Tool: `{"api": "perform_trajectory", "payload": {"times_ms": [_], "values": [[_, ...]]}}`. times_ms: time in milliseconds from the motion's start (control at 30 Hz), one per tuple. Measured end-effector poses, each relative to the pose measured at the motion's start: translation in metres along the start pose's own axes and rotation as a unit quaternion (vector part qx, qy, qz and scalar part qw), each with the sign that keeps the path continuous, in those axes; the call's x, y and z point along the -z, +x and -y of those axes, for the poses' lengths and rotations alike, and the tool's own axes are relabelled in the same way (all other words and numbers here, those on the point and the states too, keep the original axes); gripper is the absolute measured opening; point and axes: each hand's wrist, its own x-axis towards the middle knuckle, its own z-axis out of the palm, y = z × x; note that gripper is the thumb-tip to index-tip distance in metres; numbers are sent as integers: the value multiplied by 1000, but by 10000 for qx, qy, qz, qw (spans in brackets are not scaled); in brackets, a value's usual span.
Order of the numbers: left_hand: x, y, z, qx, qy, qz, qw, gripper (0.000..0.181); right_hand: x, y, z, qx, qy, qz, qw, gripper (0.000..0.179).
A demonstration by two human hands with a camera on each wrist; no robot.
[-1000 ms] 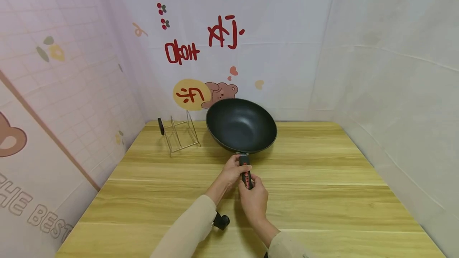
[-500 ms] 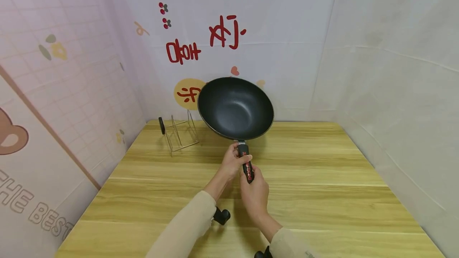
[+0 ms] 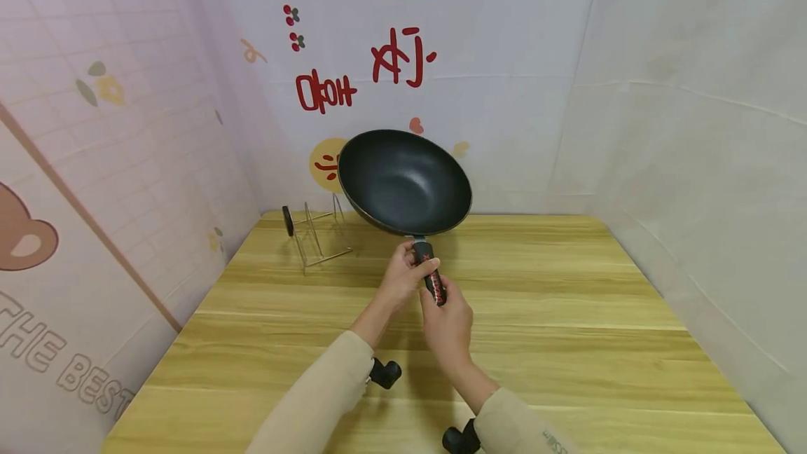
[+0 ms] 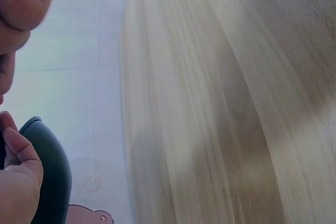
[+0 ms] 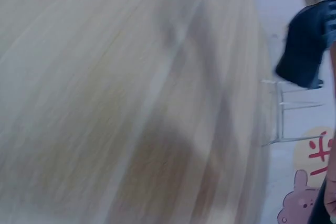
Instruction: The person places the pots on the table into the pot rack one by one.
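A black wok [image 3: 403, 184] hangs in the air over the back of the table, its hollow inside tilted toward me. My left hand [image 3: 401, 275] grips its dark handle [image 3: 424, 252] close to the bowl, the thumb lying across the top. Lower down, my right hand [image 3: 450, 324] holds the handle's end, where red lettering shows. The left wrist view catches only the wok's dark outer side [image 4: 55, 169] beside curled fingers. Most of the right hand lies outside the right wrist view.
A thin wire rack [image 3: 318, 247] with a black end piece [image 3: 288, 221] stands at the back left of the wooden table [image 3: 567, 342]. Printed cloth walls [image 3: 504, 90] enclose the back and both sides. Black wrist mounts [image 3: 386, 373] stick out by the sleeves.
The wok has risen from low over the table's back and shifted slightly left, its bowl now in front of the back wall. Both hands moved up with it, keeping their hold.
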Motion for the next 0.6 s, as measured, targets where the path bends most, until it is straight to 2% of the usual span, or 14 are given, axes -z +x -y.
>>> {"api": "perform_trajectory", "payload": {"times_ms": [200, 267, 467, 600], "values": [[5, -2, 0, -27, -427, -100, 9990, 56, 0, 0, 8, -327, 520, 249, 9978, 34], [7, -2, 1, 33, -724, -18, 9974, 52, 0, 0, 9, -384, 614, 288, 9970, 34], [19, -5, 0, 123, -1526, 554, 9867, 37, -2, 1, 11, -447, 971, 483, 9931, 38], [27, -8, -1, 131, -2029, 1019, 9738, 41, -2, 3, 13, -592, 1236, 569, 9889, 37]]}}
